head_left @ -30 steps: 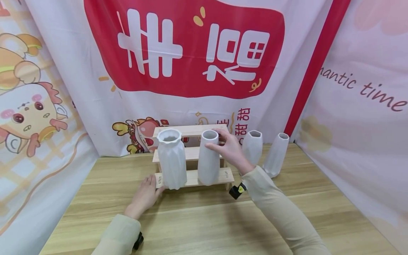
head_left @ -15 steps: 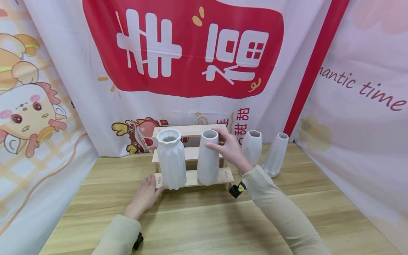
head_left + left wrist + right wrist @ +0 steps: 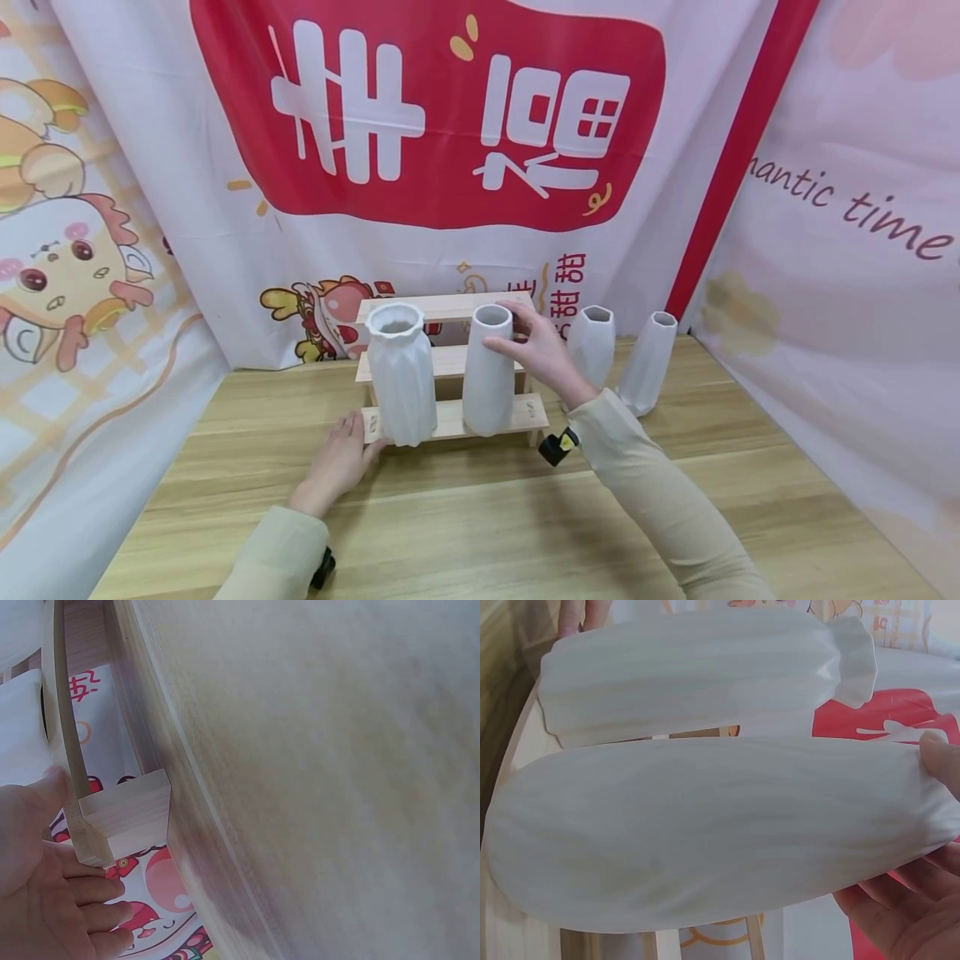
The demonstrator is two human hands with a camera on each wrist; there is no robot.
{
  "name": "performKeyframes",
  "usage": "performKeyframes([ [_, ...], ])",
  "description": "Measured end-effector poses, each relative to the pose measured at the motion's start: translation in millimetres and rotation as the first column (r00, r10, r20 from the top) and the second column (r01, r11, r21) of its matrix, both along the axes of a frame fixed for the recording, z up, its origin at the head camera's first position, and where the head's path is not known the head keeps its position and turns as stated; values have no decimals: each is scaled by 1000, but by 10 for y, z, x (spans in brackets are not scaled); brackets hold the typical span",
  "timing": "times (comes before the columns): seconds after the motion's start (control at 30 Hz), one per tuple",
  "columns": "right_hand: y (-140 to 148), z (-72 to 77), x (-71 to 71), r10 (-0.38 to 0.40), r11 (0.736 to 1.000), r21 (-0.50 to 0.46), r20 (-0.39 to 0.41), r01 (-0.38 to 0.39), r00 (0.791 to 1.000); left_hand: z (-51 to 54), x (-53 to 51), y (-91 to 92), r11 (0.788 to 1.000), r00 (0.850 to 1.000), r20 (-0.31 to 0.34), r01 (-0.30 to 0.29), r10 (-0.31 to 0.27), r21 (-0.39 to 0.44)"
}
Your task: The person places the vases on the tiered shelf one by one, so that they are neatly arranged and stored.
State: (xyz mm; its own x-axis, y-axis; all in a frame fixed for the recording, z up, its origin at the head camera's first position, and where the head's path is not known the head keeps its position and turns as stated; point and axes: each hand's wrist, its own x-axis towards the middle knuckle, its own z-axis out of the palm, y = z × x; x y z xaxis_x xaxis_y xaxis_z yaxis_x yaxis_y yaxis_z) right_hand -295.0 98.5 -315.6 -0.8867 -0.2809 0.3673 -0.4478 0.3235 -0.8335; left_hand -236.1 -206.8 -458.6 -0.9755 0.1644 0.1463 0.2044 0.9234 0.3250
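My right hand [image 3: 536, 346] grips a tall, smooth white vase [image 3: 489, 383] near its rim, thumb in front and fingers on the right side. In the right wrist view that vase [image 3: 705, 832] appears lengthwise, its base over the lowest step. To its left, a white fluted vase [image 3: 405, 383] with a wavy rim stands upright on the bottom step of a three-step wooden rack [image 3: 453, 417]. At the rack's left end, my left hand [image 3: 337, 458] holds the bottom step's corner. The left wrist view has the step's end [image 3: 94, 851] between thumb and fingers.
Right of the rack, a faceted white vase [image 3: 592, 350] and a slim white vase [image 3: 648, 362] stand on the wooden table [image 3: 450, 533]. A printed cloth backdrop [image 3: 420, 200] hangs close behind the rack, with more cloth on both sides.
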Motion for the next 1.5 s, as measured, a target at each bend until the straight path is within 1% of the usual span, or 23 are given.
performKeyframes([
  [0.37,12,10,13,19,1000,-8,28,-18,999,-1,-1,-2,1000,1000,4,2,-2,-5],
  [0.6,24,5,11,-2,1000,-5,58,2,998,3,-8,0,1000,1000,12,-2,2,-8],
  [0.7,41,4,14,-2,1000,-10,46,3,999,5,-7,2,1000,1000,18,-5,5,-10],
  [0.87,92,13,9,26,998,-49,-2,-26,1000,15,-2,5,1000,1000,16,-8,8,-8],
  [1.0,144,24,11,38,997,-64,-15,-38,999,20,4,7,1000,1000,11,-6,6,-9],
  [1.23,237,50,28,35,998,-55,-8,-36,999,11,9,9,1000,1000,2,-2,2,-8],
  [1.5,354,100,60,-7,999,-32,-12,7,1000,15,6,5,1000,1000,-3,-1,1,-8],
])
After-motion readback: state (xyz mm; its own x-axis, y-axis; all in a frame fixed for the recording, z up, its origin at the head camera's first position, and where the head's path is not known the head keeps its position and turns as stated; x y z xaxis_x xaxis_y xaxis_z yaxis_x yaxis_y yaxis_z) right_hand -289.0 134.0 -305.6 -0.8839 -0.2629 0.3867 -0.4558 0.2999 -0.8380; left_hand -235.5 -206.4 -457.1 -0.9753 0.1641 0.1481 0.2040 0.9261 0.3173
